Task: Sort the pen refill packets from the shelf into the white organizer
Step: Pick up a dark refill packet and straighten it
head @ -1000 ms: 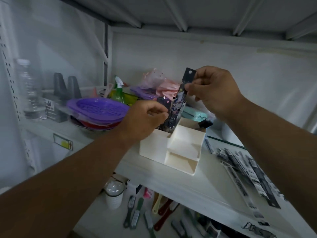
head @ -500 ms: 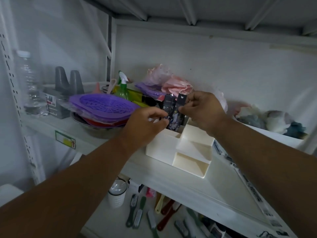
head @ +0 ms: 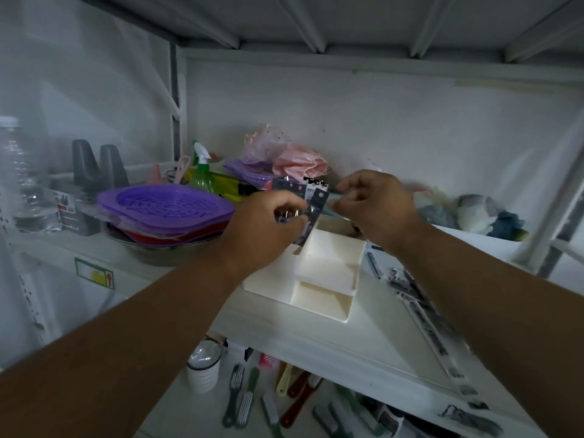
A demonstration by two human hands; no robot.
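A white stepped organizer (head: 328,279) stands on the shelf (head: 363,346). Several dark pen refill packets (head: 311,192) stand upright in its tall back-left compartment. My left hand (head: 265,229) is curled around the lower part of those packets, holding them together. My right hand (head: 373,203) hovers just right of the packets' tops, fingers loosely curled, holding nothing. More refill packets (head: 420,308) lie flat on the shelf to the right of the organizer, partly hidden by my right forearm.
Purple plastic baskets (head: 164,210) on a metal bowl sit left of the organizer. A green spray bottle (head: 202,172), pink bags (head: 297,162) and a clear water bottle (head: 22,172) stand behind. Brushes (head: 243,399) lie on the lower shelf.
My right hand lowered the packet into the organizer's back compartment and let go of it, then drew slightly right. My left hand stayed on the packets.
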